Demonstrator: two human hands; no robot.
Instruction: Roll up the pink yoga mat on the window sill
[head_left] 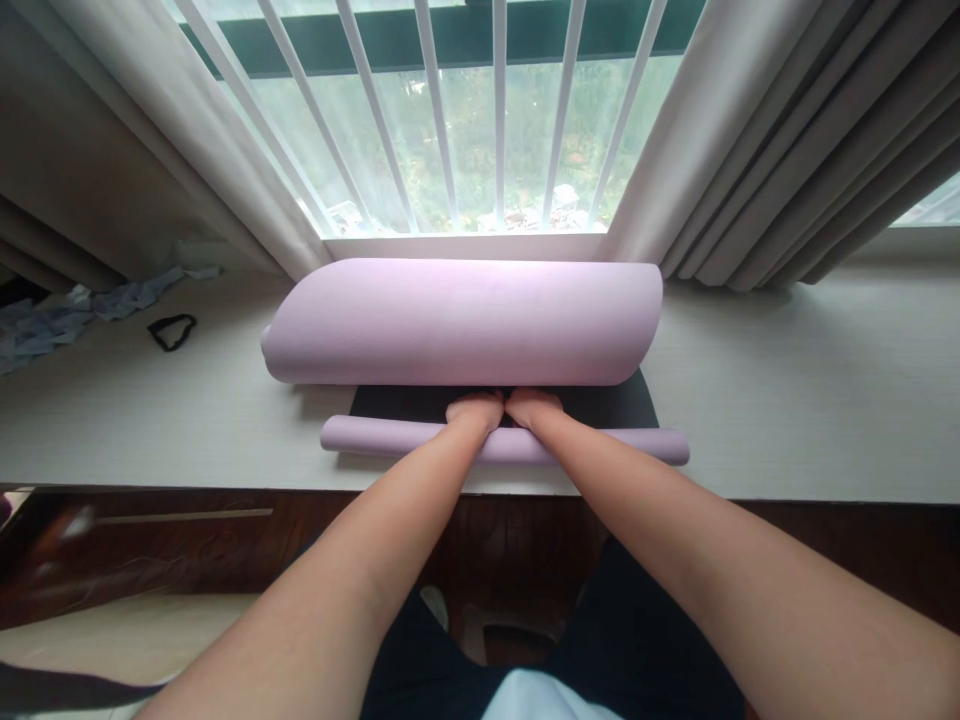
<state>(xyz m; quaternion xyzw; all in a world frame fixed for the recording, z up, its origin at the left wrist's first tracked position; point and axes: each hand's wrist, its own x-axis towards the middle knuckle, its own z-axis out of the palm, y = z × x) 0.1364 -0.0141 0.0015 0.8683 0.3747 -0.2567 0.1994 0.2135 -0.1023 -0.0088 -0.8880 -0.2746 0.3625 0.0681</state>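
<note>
A lilac exercise mat (480, 320) lies on the white ledge, curled into a wide loose roll on the window side. Its near end forms a thinner roll (382, 436) close to the ledge's front edge. Between the two rolls shows a dark grey strip (600, 402) of the mat's other face. My left hand (475, 408) and my right hand (534, 406) are side by side over this strip, just short of the wide roll. Both wrists cross above the thin roll. The fingers of both hands are hidden, so their grip does not show.
Behind the mat is a barred window (465, 140) between grey curtains (720, 150). On the ledge (810, 400) at the left lie a black band (172, 330) and a crumpled pale heap (60, 320). Below its front edge is dark wooden floor (510, 540).
</note>
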